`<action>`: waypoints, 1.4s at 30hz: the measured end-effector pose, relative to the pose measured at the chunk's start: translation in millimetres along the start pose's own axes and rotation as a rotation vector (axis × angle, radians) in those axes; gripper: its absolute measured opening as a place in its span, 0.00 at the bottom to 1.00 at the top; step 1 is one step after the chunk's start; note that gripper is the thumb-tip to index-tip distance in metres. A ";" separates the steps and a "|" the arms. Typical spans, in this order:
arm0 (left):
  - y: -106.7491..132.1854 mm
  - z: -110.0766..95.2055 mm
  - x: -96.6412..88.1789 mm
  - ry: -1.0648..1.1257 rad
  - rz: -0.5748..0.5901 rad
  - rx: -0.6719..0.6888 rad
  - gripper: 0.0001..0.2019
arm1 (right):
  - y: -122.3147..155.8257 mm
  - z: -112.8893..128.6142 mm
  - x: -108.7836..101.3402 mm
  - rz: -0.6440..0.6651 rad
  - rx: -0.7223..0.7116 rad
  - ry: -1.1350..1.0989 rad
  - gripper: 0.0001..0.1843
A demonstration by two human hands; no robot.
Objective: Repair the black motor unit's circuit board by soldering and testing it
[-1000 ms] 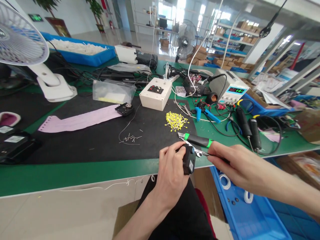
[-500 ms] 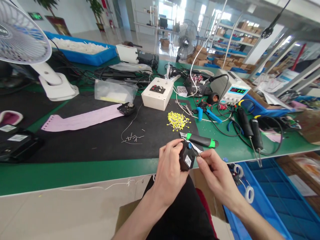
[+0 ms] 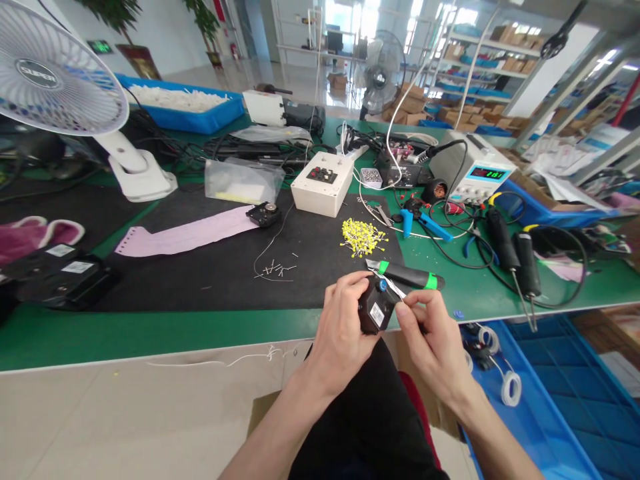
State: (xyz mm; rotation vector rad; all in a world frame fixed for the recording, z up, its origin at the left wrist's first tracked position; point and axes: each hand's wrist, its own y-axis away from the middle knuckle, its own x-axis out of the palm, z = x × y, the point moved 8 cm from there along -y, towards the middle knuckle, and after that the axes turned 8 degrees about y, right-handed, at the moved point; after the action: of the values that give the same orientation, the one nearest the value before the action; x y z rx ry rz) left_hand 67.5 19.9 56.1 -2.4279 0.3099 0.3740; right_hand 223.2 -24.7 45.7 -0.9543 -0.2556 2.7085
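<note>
My left hand (image 3: 345,323) is closed around a small black housing (image 3: 369,317) with a white label and a round blue part on top. Right beside it, my right hand (image 3: 433,333) is pinched at the housing's right side; what lies between the fingertips is too thin to name. A black and green utility knife (image 3: 413,275) lies just beyond both hands. Past the knife is a pile of small yellow-tipped pieces (image 3: 361,238). Several short metal pins (image 3: 277,269) and a thin wire lie on the black mat (image 3: 225,290) to the left.
A white box with switches (image 3: 320,193) stands behind the pile. Farther right are blue-handled pliers (image 3: 430,225), a power supply (image 3: 473,170) and two black-handled tools (image 3: 526,263) with tips over the edge. To the left are a pink strip (image 3: 190,237) and a fan (image 3: 65,73).
The whole view has shifted, so the bench things appear farther right. Both hands stay at the housing; the right fingertips remain pinched at its side.
</note>
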 end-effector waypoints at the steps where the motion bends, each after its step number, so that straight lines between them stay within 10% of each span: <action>1: 0.0 1.5 -0.6 0.006 -0.009 -0.015 0.32 | -0.7 -1.3 2.2 -0.005 0.005 -0.015 0.08; 23: 2.9 4.5 1.3 0.007 -0.092 -0.078 0.28 | 16.9 -7.1 34.5 -0.087 0.158 -0.149 0.14; 36: -7.6 4.6 -1.0 0.010 0.066 -0.004 0.32 | -37.8 33.9 -36.7 0.352 -0.176 0.394 0.09; 42: -7.1 3.4 -2.9 0.008 0.035 0.008 0.30 | -31.5 31.3 -26.3 0.274 -0.191 0.381 0.08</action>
State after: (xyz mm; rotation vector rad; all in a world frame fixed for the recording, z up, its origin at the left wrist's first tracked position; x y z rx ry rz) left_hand 66.4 27.9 58.6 -2.4196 0.3577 0.3775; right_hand 228.8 -5.1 93.1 -1.6431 -0.3309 2.6951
